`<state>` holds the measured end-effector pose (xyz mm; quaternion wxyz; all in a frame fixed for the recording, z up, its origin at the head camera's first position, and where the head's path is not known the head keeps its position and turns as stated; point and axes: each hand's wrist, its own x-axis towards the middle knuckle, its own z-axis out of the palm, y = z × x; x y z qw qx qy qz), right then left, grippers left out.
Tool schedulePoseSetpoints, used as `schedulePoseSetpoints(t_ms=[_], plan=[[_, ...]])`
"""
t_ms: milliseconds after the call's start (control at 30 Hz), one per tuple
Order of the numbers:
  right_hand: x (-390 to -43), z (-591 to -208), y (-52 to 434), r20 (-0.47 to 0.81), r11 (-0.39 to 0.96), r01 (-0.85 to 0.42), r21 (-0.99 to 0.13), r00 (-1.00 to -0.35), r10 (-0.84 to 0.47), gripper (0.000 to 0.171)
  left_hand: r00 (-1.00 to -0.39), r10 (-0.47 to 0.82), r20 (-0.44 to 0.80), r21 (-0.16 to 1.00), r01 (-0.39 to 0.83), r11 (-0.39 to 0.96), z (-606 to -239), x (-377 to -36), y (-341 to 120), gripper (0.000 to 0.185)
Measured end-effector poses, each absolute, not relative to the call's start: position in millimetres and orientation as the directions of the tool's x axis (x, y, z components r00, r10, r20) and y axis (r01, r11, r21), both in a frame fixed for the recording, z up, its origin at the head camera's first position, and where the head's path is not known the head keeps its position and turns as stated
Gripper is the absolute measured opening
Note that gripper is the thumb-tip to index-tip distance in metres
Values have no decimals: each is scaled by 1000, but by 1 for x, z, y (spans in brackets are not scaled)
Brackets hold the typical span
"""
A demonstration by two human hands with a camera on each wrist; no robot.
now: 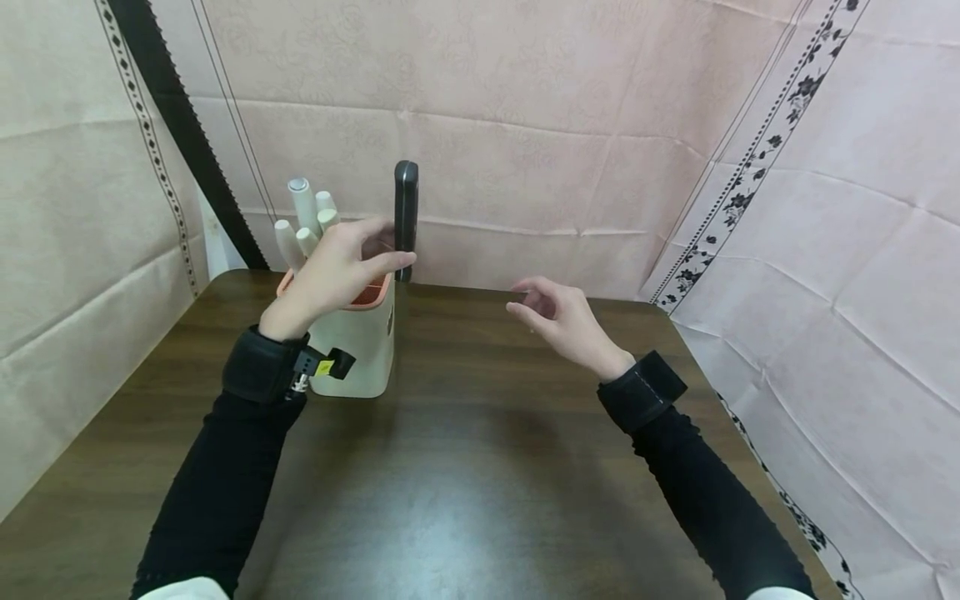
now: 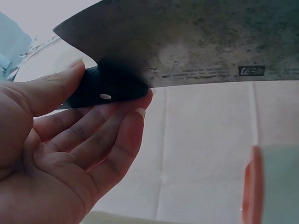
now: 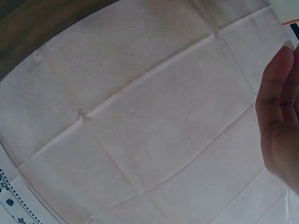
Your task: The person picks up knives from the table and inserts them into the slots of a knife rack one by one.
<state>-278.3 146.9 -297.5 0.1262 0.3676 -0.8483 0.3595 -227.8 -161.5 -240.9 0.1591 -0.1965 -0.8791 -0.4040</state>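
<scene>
Your right hand point(image 1: 566, 321) is hanging relaxed and holding nothing at centre frame; your left hand point(image 1: 333, 271) is pinching the cleaver point(image 1: 406, 218) by its handle just above the knife block point(image 1: 358, 337), upper left. That light fingertip grip is risking a slip, I judge

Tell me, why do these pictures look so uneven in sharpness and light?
Head view: sharp, wide-angle, so wall seams bow; soft sheen on the table. Left wrist view: washed out, the left hand and cleaver close, the holder blurred. Right wrist view: right hand blurred at the edge.
</scene>
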Motion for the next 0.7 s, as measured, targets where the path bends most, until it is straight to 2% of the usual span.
schedulePoseSetpoints(t_ms=[700], plan=[[-280, -302, 148, 457, 473, -708, -525, -703, -545, 18, -830, 108, 546, 623, 489, 611, -208, -207, -193, 33]])
